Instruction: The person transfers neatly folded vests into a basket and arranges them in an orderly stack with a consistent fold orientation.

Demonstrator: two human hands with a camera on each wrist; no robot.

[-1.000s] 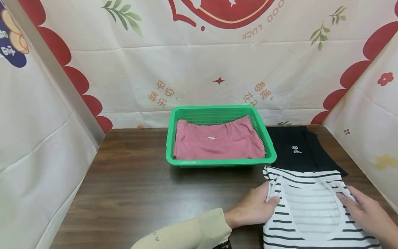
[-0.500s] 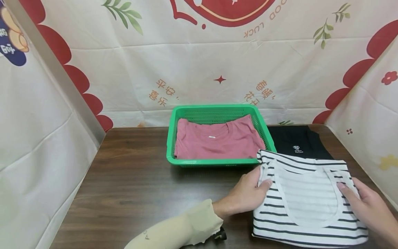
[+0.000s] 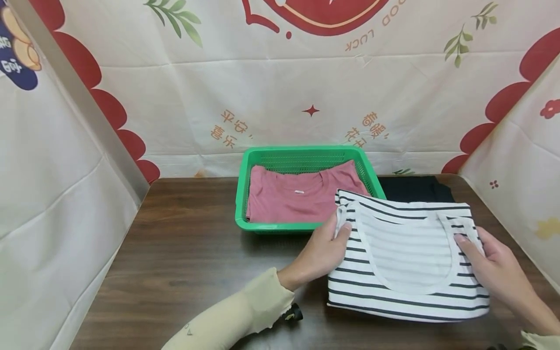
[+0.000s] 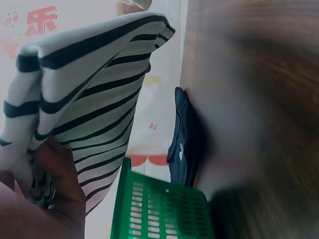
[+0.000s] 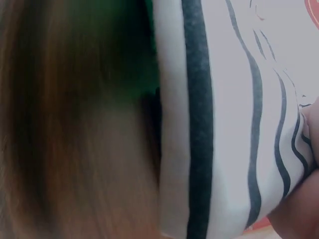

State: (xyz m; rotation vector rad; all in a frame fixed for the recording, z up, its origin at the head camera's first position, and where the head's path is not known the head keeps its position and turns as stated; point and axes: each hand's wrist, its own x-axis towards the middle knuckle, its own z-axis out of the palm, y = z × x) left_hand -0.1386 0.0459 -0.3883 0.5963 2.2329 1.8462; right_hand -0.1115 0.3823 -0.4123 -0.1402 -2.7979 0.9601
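Note:
A folded white shirt with black stripes hangs above the table, its wide neckline facing up. My left hand pinches its left edge, thumb on top. At the opposite edge my right hand grips the cloth the same way. In the left wrist view, the striped shirt is raised off the tabletop, with the fingers curled under the fold. The shirt's upper left corner overlaps the front right of a green basket in the head view. A folded pink shirt lies inside that basket.
A folded black shirt lies on the brown wooden table, right of the basket and partly hidden by the striped shirt. Printed white cloth hangs behind the table and along both sides.
Both hands have lifted the striped shirt and carried it left and away from me, toward the basket. It now hides more of the black shirt and part of the basket's rim.

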